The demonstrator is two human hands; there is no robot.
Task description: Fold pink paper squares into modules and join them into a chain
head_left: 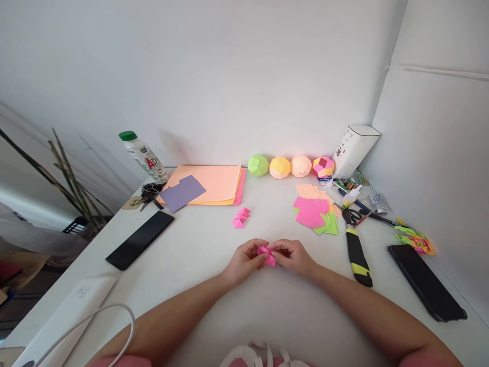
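Observation:
Between my two hands is a small folded piece of pink paper point(269, 260), held close above the white table. My left hand point(244, 261) pinches its left side with thumb and fingers. On the other side, my right hand point(295, 256) grips the paper's upper right part. Fingers cover much of the folds. Just beyond my left hand lies a small group of folded pink paper pieces point(241, 218). Cut pink paper shapes point(311, 211) lie past my right hand, with green paper shapes point(329, 224) and peach ones point(306, 191) around them.
Paper balls, one green point(258, 166), line the wall. Coloured sheets point(210, 181) lie under a purple template point(183, 193). A utility knife point(358, 257), glue bottle point(351, 196) and black phone point(426, 283) are at right. Another phone point(140, 239) and a bottle point(144, 157) are at left.

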